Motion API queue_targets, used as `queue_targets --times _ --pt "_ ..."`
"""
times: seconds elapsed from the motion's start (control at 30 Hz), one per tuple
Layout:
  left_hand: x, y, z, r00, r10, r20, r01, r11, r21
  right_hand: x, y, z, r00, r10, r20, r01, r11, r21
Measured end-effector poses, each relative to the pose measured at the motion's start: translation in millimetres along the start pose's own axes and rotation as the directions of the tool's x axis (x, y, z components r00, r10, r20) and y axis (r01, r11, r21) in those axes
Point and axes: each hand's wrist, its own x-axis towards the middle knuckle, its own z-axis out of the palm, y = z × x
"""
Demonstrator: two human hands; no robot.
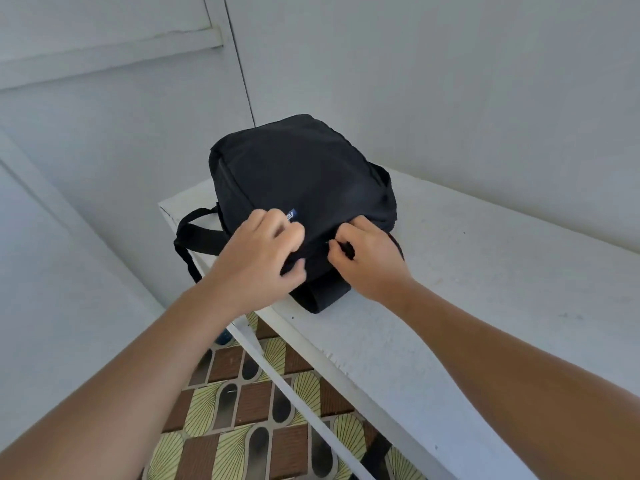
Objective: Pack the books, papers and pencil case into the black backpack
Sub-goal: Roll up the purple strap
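Right fingers (337, 249) pinch a small black zip pull at the backpack's (298, 174) near edge, while the left hand (263, 251) grips the fabric beside it to steady it; the bag lies flat on the white desk (467, 271). No books, papers or case show, so this looks like zipping: next, a steady pull along the track

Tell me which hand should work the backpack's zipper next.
Right. The right hand already pinches the black zipper pull at the backpack's near end, while the left hand grips the fabric beside it, well placed to steady it.
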Motion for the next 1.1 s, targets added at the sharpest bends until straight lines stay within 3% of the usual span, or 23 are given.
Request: queue_targets --times 0.13,0.27,0.33,0.47,0.6,0.7,0.77,0.9,1.0,1.1 --pt "9 14 29 0.999 -0.042 0.015 0.040 0.995 0.096 -17 -13 7 0.993 -0.109 -0.053 0.108 0.994 -0.020" --pt "-9 9 43 1.000 0.022 0.002 -0.021 0.984 0.175 -20 8 -7 0.976 -0.212 -0.051 0.203 0.969 -0.139" --pt "-12 1 39 1.000 0.009 0.009 -0.011 0.976 0.216 -13 23 -18 0.987 -0.117 -0.109 0.100 0.984 -0.150" --pt "-2 2 29 0.998 -0.033 0.058 0.019 0.973 0.230 0 49 -40 0.957 0.274 -0.092 -0.274 0.962 0.018" --pt "23 33 20 0.999 -0.037 -0.007 0.037 0.997 0.072 1 46 -43 0.936 0.347 0.054 -0.351 0.930 0.111" --pt "39 49 27 0.999 -0.013 0.033 0.010 0.997 0.078 -8 37 -36 0.917 0.376 0.137 -0.391 0.914 0.110" --pt "40 52 31 0.995 -0.044 0.092 0.037 0.996 0.079 -15 28 -29 0.920 0.364 0.143 -0.379 0.921 0.091" --pt "23 45 26 0.995 -0.037 0.094 0.034 0.999 0.032 -31 6 -6 0.961 0.202 0.188 -0.227 0.966 0.122" --pt "15 35 20 0.974 -0.062 0.217 0.058 0.998 0.023 -37 5 0 0.969 0.080 0.235 -0.121 0.978 0.167" --pt "9 33 17 0.966 -0.094 0.240 0.082 0.995 0.059 -35 25 -11 0.986 0.053 0.159 -0.069 0.993 0.097"
